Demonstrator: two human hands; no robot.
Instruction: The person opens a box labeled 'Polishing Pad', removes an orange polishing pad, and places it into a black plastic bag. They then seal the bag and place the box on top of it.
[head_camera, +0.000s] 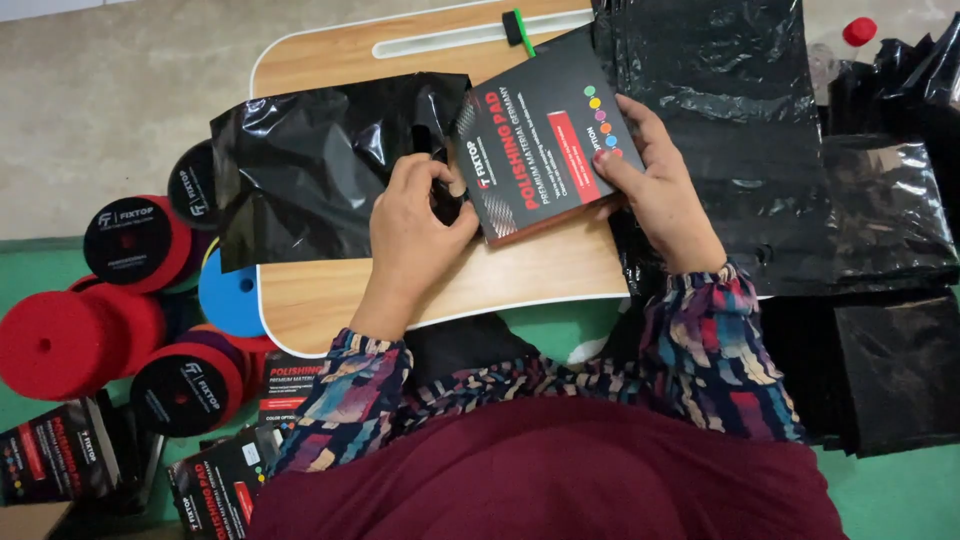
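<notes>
The right hand (655, 185) grips a flat black box (545, 135) over the wooden counter (330, 290); the left hand (415, 225) pinches a black plastic bag (310, 165) open (box not yet inside). Loose red foam pads (75, 340) wait.

A small wooden lap table (520, 275) with a white rim sits in front of me on a green floor mat (900, 490). On it lie a crinkled black plastic bag (300, 170) and a flat black box (545, 135). Round foam pads (60, 340) rest on the mat to my left.
</notes>
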